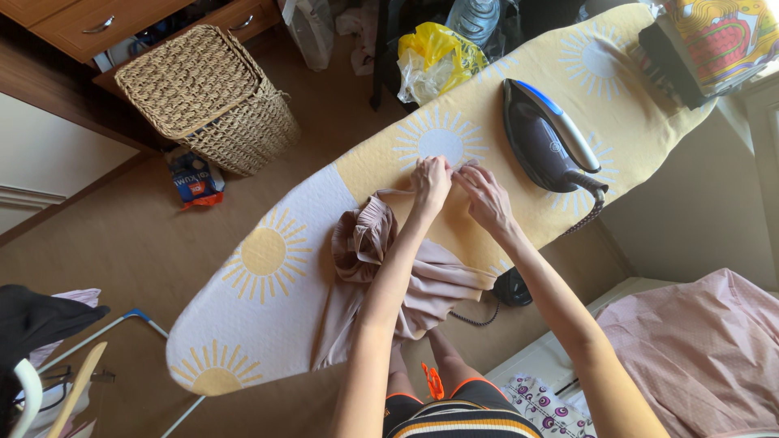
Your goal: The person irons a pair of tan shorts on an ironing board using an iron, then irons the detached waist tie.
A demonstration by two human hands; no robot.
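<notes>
Garment, pale mauve-beige with a gathered elastic band, spread across the middle of the ironing board and hanging off the near edge toward the legs; bunched waistband folded over near the board's centre; a thin edge of the fabric drawn up to the hands. Left hand closed, fingertips pinched on that edge over a white sun print; right hand just beside it, fingers curled and pinching the same edge, the two hands almost touching; both forearms stretched out over the cloth.

Board cover yellow at the far end, pale at the near end, printed with sun shapes; set slantwise through the room. Dark iron with a blue and silver handle lying just right of the hands on the yellow part, clear of the garment; braided cord trailing off the board's right edge. Yellow plastic bag beyond the board's far side, clear bottle behind it. Wicker basket with a lid on the brown floor to the left, well apart from the board; small blue packet at its foot. Pink checked cloth at lower right; drying rack at lower left.
</notes>
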